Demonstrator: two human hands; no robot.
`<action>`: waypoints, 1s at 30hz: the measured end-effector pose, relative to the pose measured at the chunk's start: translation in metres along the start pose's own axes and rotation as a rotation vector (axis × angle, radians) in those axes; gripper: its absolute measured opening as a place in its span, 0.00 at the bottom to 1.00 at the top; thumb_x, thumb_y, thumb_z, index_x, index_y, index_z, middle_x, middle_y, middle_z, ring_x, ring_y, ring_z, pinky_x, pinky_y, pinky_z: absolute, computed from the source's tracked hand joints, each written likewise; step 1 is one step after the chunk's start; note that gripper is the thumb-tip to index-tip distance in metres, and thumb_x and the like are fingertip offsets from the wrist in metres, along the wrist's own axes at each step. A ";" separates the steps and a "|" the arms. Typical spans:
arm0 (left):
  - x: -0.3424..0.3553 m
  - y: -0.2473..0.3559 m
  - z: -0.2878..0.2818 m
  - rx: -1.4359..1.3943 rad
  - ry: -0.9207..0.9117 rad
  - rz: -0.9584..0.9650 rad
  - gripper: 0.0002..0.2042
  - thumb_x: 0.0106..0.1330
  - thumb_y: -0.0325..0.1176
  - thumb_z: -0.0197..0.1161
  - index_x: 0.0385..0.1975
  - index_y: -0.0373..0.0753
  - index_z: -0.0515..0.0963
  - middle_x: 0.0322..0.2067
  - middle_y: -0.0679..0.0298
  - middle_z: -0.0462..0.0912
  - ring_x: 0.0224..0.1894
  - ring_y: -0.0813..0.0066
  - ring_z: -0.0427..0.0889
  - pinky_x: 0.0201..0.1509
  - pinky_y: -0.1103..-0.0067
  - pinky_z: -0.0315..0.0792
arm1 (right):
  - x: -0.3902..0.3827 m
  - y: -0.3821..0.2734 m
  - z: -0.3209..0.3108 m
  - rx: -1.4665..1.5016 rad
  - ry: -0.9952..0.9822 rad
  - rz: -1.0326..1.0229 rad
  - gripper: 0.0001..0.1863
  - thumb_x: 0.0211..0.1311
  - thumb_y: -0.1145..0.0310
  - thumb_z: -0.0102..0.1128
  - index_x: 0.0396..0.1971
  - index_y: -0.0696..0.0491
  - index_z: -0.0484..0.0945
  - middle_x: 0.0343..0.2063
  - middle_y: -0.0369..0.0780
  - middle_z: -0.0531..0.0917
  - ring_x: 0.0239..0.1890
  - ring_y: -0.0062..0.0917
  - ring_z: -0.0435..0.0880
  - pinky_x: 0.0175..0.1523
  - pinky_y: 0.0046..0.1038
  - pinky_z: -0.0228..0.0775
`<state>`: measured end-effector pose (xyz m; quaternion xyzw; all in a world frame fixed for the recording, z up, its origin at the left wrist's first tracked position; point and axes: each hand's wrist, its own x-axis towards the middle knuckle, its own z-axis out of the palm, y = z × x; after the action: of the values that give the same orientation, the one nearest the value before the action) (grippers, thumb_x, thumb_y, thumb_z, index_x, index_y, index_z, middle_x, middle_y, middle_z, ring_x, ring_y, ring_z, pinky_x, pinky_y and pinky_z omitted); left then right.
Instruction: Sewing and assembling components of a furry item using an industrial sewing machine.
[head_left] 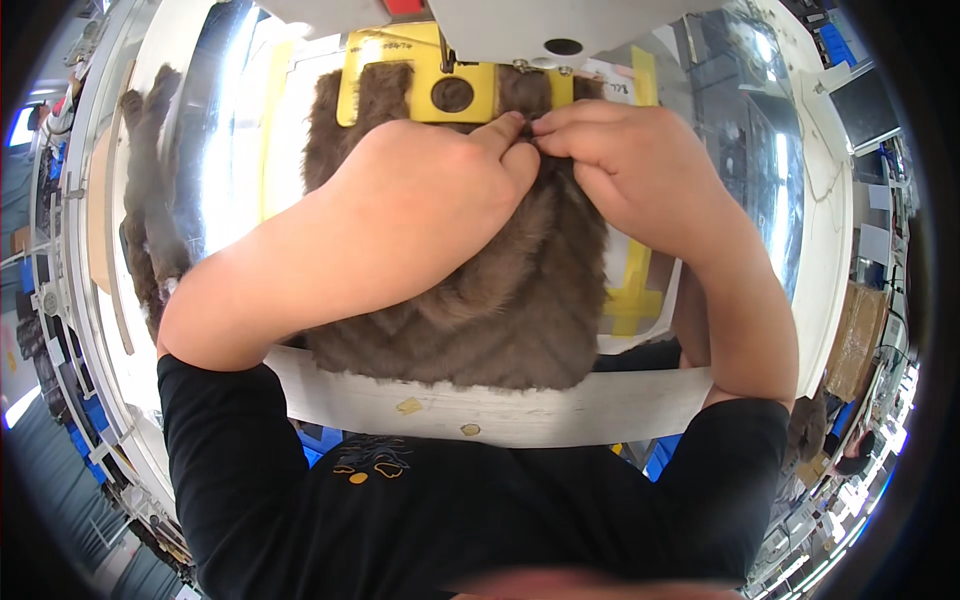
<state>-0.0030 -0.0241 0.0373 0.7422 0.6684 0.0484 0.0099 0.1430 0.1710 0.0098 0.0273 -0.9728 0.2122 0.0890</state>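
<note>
A brown fur piece (480,350) lies spread over the work surface, its near edge hanging close to my body. Across its far end sits a yellow plate (425,75) with a round hole and cut-out slots, fur showing through them. My left hand (455,165) is closed, thumb and index finger pinching the fur at the plate's near edge. Right beside it, my right hand (630,155) pinches the same spot, fingertips nearly touching the left ones. The exact bit of fur between the fingertips is mostly hidden. Just beyond both hands stands the white head of a sewing machine (620,35).
Dark fur strips (150,200) lie on the white table at the left. Yellow tape (640,270) marks the clear sheet right of the fur. A white table edge (520,410) runs before my body. A brown carton (857,340) stands at the far right.
</note>
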 end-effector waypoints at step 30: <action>-0.026 0.057 0.025 -0.156 0.294 0.030 0.23 0.59 0.50 0.75 0.18 0.40 0.73 0.22 0.61 0.75 0.33 0.58 0.79 0.59 0.64 0.74 | -0.036 0.004 -0.027 -0.196 -0.100 0.219 0.11 0.61 0.72 0.53 0.34 0.54 0.86 0.47 0.37 0.88 0.49 0.40 0.86 0.51 0.42 0.80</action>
<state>0.0529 -0.0543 0.0158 0.7339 0.6458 0.2082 -0.0312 0.1824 0.1870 0.0258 -0.0772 -0.9892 0.1228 0.0189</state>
